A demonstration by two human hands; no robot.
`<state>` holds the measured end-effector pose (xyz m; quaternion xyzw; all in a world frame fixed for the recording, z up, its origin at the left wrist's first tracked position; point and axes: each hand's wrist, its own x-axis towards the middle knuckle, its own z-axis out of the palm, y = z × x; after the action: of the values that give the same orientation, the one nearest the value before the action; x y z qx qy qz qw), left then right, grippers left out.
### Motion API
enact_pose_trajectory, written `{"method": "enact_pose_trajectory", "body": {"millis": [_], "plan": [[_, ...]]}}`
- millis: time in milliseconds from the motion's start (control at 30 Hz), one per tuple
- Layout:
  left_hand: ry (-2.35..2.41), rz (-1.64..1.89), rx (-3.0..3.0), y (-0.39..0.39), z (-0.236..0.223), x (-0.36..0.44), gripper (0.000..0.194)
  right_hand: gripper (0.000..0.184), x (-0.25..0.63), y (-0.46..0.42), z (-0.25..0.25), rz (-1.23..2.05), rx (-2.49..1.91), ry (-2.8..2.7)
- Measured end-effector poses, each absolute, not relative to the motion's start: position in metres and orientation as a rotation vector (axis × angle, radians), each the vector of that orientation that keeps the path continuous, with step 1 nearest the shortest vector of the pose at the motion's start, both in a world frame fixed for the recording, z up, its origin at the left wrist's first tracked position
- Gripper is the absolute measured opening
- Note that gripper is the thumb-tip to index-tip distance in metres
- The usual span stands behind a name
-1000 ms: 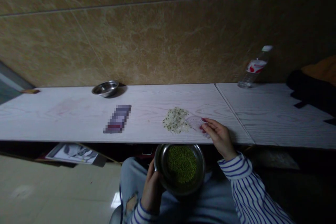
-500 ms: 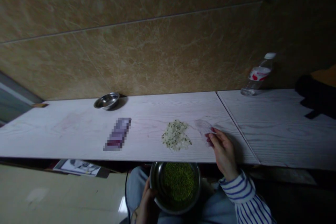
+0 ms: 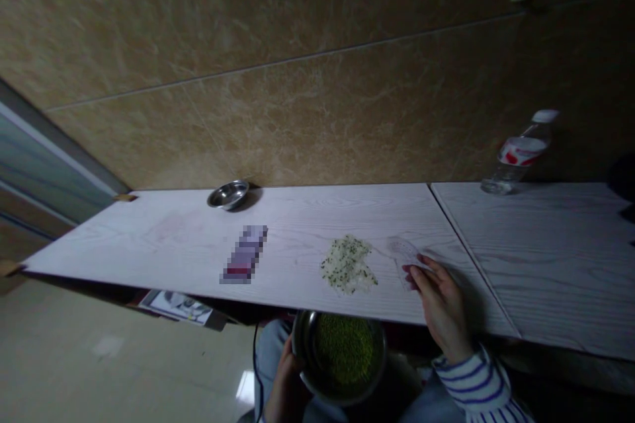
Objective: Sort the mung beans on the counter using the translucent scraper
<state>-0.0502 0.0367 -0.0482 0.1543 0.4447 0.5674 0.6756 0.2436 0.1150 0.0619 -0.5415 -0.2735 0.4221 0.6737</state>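
My left hand point(image 3: 289, 370) is closed on the left rim of a steel bowl point(image 3: 381, 360) at my lap, just below the counter's front edge. Inside the bowl are many small green beans point(image 3: 344, 349), which look like mung beans. My right hand point(image 3: 439, 297) pinches a thin, clear plastic piece point(image 3: 404, 254) with a curved, marked edge, at or just above the counter. Left of that piece, apart from it, lies a loose pile of white grains mixed with green beans point(image 3: 348, 266).
On the white wood-grain counter point(image 3: 163, 238) are a small steel bowl point(image 3: 228, 197) at the back and a pixelated flat purple thing point(image 3: 245, 254). A water bottle point(image 3: 518, 155) stands at the back right, by the tiled wall. Dark items lie at the far right edge.
The view has turned, so everything sits further right in the picture. Both hands keep their holds, and the pile looks much the same.
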Motion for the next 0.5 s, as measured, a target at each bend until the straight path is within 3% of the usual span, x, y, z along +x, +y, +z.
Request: {"method": "enact_pose_trajectory", "body": {"millis": [133, 500], "plan": [[0.994, 1.289, 0.287, 0.045, -0.044, -0.056, 0.060, 0.056, 0.244, 0.116, 0.059, 0.879, -1.220, -0.613], [0.975, 1.292, 0.138, 0.028, -0.009, -0.040, 0.062, 0.058, 0.233, 0.115, 0.071, 0.817, -1.398, -0.896]]}}
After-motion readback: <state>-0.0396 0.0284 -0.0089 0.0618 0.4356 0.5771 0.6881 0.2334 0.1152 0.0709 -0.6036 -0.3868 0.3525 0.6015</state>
